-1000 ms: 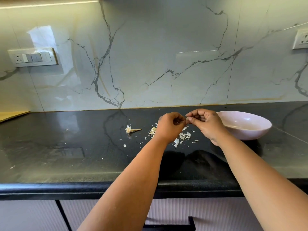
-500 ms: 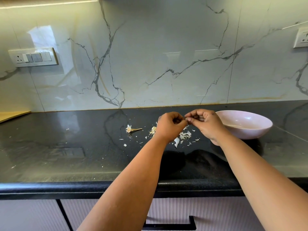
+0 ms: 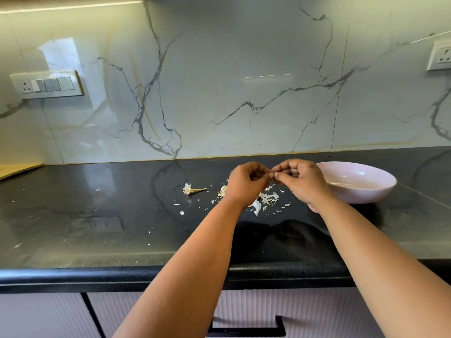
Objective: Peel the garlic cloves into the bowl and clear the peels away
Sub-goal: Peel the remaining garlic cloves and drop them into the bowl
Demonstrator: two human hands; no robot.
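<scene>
- Nearest, below the worktop's edge, pale ribbed cabinet fronts (image 3: 317,320) carry a black bar handle (image 3: 246,331).
- The worktop (image 3: 97,235) is glossy black stone with a rounded front lip; no readable writing or brand shows anywhere.
- 2 bare forearms reach forward over it from the bottom of the view, meeting at the hands above the middle of the surface.
- The left hand (image 3: 245,182) has its fingers curled inward, knuckles up; the right hand (image 3: 301,182) is curled likewise, and their fingertips meet, pinching something small between them. It is too hidden to say that it is a garlic clove.
- Papery white garlic peels (image 3: 267,198) lie scattered on the worktop just under and around the hands.
- To their left lies a dried garlic stem (image 3: 194,190) with a frayed white base, apart from the peel pile.
- Just right of the right hand sits a shallow, smooth pale pink bowl (image 3: 361,189); its contents cannot be made out.
- Behind, a polished white marble backsplash (image 3: 219,81) with grey veins bears a switch panel (image 3: 46,85) at left and a socket (image 3: 440,57) at far right.
</scene>
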